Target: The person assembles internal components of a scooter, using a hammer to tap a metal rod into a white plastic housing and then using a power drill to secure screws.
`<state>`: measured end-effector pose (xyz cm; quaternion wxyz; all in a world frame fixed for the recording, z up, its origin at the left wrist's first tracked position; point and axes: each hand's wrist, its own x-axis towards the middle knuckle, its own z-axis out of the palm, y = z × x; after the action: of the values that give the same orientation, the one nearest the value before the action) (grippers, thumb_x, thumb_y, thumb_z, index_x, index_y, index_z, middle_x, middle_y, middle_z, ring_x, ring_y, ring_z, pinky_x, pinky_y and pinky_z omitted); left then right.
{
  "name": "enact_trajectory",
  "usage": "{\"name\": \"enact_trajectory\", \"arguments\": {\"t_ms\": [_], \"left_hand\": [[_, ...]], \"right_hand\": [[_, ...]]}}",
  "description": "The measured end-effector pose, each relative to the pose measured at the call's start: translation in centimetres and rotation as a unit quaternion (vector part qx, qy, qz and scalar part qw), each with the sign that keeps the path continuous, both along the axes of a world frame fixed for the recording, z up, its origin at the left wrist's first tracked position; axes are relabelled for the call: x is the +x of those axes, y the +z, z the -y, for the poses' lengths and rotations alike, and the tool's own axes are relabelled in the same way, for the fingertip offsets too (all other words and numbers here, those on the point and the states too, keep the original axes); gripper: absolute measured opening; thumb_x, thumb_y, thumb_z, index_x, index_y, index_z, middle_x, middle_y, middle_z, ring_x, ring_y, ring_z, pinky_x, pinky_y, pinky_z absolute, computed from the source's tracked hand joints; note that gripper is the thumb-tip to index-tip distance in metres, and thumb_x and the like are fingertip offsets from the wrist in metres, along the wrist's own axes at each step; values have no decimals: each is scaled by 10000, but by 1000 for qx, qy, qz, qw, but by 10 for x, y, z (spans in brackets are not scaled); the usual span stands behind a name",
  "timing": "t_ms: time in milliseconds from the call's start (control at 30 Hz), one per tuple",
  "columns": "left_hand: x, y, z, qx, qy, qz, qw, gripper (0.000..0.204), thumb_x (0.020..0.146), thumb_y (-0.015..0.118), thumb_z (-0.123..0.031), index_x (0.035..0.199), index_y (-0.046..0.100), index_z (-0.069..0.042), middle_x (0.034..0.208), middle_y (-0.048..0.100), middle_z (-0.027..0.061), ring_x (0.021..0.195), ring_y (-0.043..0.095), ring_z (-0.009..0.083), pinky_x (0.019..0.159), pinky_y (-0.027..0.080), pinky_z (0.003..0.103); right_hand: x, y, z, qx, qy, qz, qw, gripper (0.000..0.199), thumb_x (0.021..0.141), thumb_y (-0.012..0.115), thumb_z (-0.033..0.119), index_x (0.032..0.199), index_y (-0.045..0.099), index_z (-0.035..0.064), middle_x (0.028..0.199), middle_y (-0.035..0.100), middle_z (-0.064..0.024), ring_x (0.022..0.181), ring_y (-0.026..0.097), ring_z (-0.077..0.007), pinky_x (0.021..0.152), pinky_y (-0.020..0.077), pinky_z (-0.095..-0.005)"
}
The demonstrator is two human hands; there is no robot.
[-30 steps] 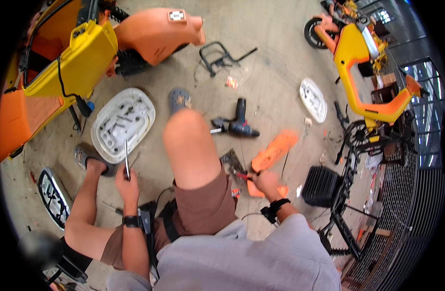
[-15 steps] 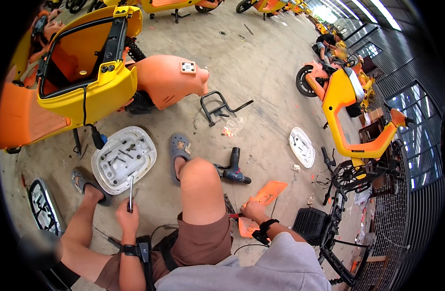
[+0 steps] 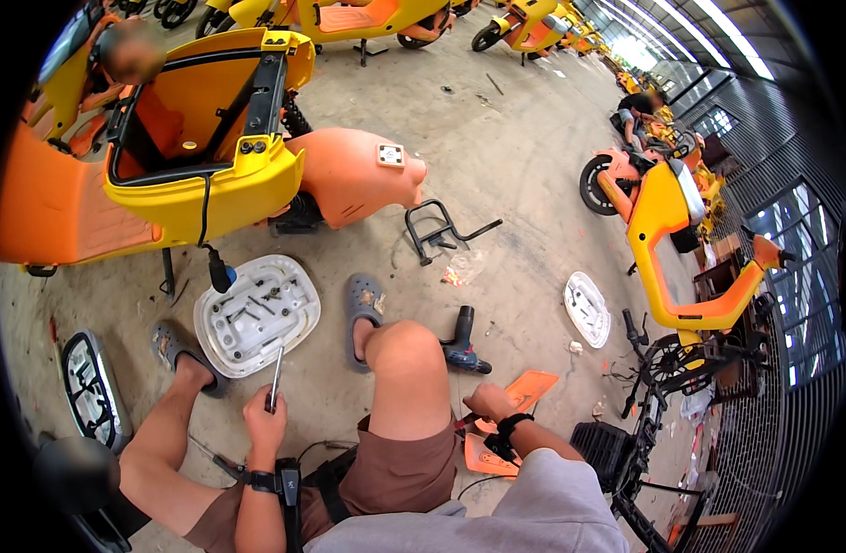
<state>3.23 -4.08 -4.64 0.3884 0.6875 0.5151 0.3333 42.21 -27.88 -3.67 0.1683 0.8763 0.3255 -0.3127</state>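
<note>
While left hand (image 3: pixel 264 422) is gripping screwdriver (image 3: pixel 275 378) beside white tray (image 3: pixel 255 313), right hand (image 3: pixel 488 403) is clutching orange panel (image 3: pixel 526 389).

A person sits on a concrete floor, seen from above, knees bent. The left hand (image 3: pixel 264 420), low and left of centre, grips a thin metal tool (image 3: pixel 276 376) pointing up toward a white oval tray (image 3: pixel 257 313) of screws. The right hand (image 3: pixel 487 402), lower centre-right, closes around an orange plastic panel (image 3: pixel 526 387). A black power drill (image 3: pixel 460 339) lies just beyond the right knee. A yellow and orange scooter body (image 3: pixel 211 175) fills the upper left.
</note>
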Motion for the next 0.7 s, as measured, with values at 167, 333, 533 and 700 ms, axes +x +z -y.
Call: {"name": "enact_trajectory", "arguments": {"t_ms": [167, 333, 533, 700], "left_hand": [[2, 1, 0, -47, 2, -6, 999, 189, 794, 677, -67, 947, 660, 43, 660, 588, 124, 525, 520, 190, 533, 442, 325], [-6, 0, 0, -11, 16, -21, 1000, 197, 779, 684, -62, 946, 662, 39, 669, 584, 109, 542, 523, 200, 542, 445, 327], [1, -4, -3, 69, 53, -11, 996, 262, 730, 697, -66, 961, 646, 45, 948, 605, 169, 825, 578, 310, 742, 479, 380], [2, -9, -5, 47, 32, -21, 998, 265, 717, 697, -69, 946, 638, 50, 1042, 615, 181, 965, 597, 360, 870, 480, 399]], "right_hand": [[39, -37, 12, 21, -55, 62, 996, 342, 805, 567, 283, 943, 710, 5, 1001, 692, -206, 941, 661, -387, 824, 534, -448], [32, -15, 7, 23, -80, 93, 992, 334, 807, 558, 278, 950, 716, 20, 1018, 689, -207, 960, 666, -364, 830, 536, -439], [39, -22, 30, 18, -120, 113, 986, 336, 819, 549, 281, 925, 713, 7, 973, 692, -212, 921, 673, -363, 815, 536, -443], [57, -54, 85, 10, -83, 150, 985, 328, 834, 519, 258, 805, 706, -9, 799, 698, -201, 766, 695, -329, 727, 550, -441]]}}
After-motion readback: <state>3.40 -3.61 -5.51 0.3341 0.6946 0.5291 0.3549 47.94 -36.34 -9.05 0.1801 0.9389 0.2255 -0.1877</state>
